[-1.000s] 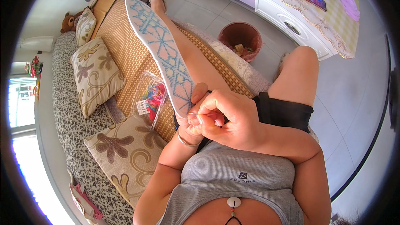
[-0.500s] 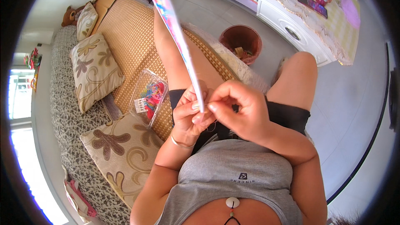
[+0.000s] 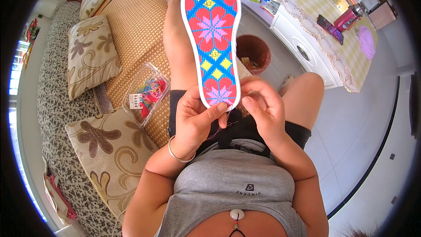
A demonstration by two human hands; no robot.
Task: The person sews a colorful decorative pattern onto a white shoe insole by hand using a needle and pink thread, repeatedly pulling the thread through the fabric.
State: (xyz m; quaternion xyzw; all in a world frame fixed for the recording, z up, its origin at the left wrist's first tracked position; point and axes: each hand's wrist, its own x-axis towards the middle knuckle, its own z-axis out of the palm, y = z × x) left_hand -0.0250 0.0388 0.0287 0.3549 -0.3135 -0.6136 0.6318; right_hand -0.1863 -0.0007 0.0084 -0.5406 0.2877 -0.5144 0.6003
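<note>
A stitched insole [image 3: 212, 28] stands upright before me, its red, blue, yellow and pink flower pattern facing me inside a white border. My left hand [image 3: 199, 112] grips its lower rounded end, thumb on the front and fingers behind. At the lower right edge, my right hand [image 3: 263, 109] is closed, with fingers curled and some tips hidden by the insole; what they pinch does not show. A thin pinkish thread [image 3: 223, 128] hangs below the insole in front of my dark shorts.
On the woven mat [image 3: 136, 26] to the left lies a clear plastic box [image 3: 154, 113] of coloured threads. Patterned cushions [image 3: 94, 57] rest along the sofa. A reddish bin [image 3: 254, 50] stands on the floor ahead. The cloth-covered table [image 3: 302, 13] at right holds a phone [image 3: 330, 30] and red flask [image 3: 348, 19].
The insole has turned from edge-on to face me, showing its pattern. My right hand has moved from the insole's bottom tip to its right edge. The view has shifted slightly.
</note>
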